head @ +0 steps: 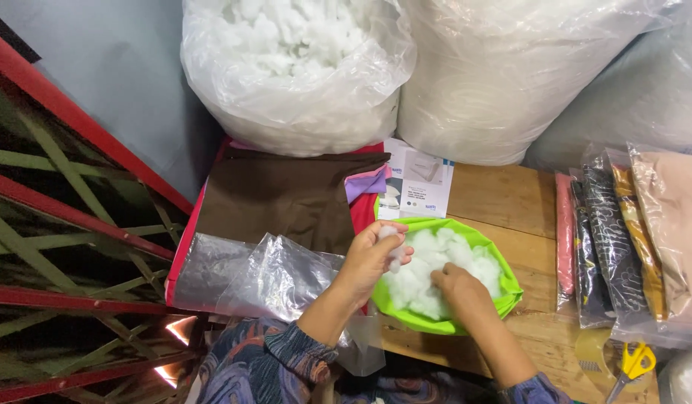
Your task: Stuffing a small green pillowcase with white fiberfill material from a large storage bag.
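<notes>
Where the wooden table (503,198) shows bare planks, these lie around it:

Sacks: two big clear plastic sacks (301,75) of white fluff stand at the table's far edge, bulging and crinkled.

Folded cloth: a brown cloth (286,198) lies flat on a red and pink stack at the table's left side, with a purple piece poking out beside it.

Packets: patterned fabrics in clear wrappers (623,247) overlap along the table's right side.

Green cover: a lime green fabric cover (484,239) sits near the table's front edge, its mouth gaping upward; its long axis runs from front left to back right. Smooth, thin cloth, puffed round.

Stuffing: soft white fibre stuffing (450,258) fills the cover in loose clumps.

Empty bags: limp clear plastic bags (271,277) lie just left of the cover.

Left hand: the left hand (372,254) is at the cover's left rim, fingers curled closed round a small tuft of stuffing.

Right hand: the right hand (458,288) is pressed into the stuffing inside the cover, fingers bent down; how far they close, I cannot tell.

Scissors: yellow-handled scissors (632,364) lie at the table's front right corner.
</notes>
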